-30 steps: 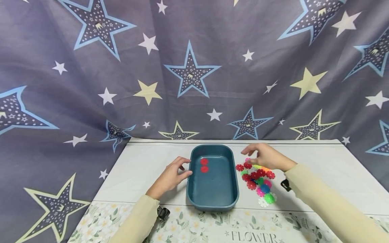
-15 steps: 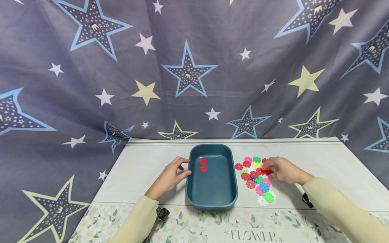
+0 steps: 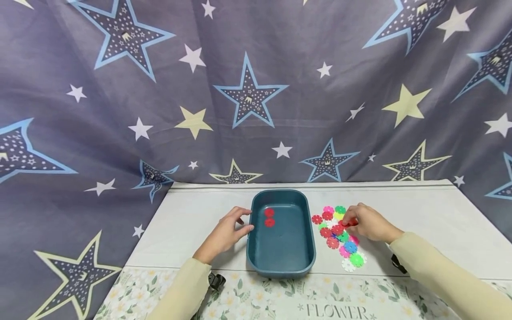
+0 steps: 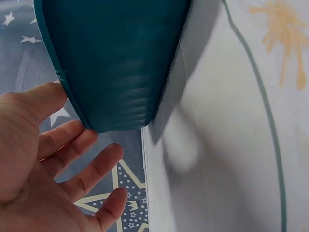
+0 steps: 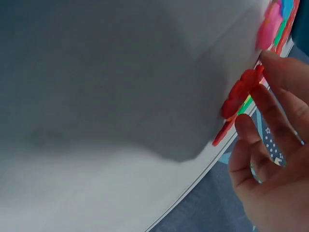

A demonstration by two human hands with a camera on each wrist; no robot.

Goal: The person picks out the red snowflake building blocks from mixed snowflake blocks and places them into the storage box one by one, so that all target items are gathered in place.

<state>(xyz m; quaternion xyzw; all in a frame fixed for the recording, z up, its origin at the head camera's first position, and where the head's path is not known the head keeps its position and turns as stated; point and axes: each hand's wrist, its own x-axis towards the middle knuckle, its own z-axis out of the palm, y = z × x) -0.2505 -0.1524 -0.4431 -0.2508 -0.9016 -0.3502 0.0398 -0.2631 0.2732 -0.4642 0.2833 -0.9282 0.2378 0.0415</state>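
Observation:
My left hand [image 3: 225, 232] is at the left side of a dark teal plastic bin [image 3: 281, 273], fingers spread. In the left wrist view its thumb and fingertips touch the bin's rim [image 4: 72, 101]. Two red flower-shaped interlocking discs [image 3: 270, 218] lie inside the bin. Right of the bin, my right hand [image 3: 372, 226] reaches into a loose pile of similar discs. Between thumb and forefinger it pinches a red disc [image 5: 240, 92], seen nearly edge-on and tilted in the right wrist view. Another red disc [image 5: 223, 134] lies just below it.
The pile holds red discs [image 3: 332, 242], a green disc [image 3: 356, 260], a blue disc [image 3: 350, 247], a white disc [image 3: 348, 265] and several others, some overlapping. A white cloth with a floral front border [image 3: 248, 289] covers the table. A star-patterned curtain [image 3: 296, 120] hangs behind.
My right hand has moved right and down from the far side of the pile, and its fingers have closed on a red disc. The left hand stays at the bin.

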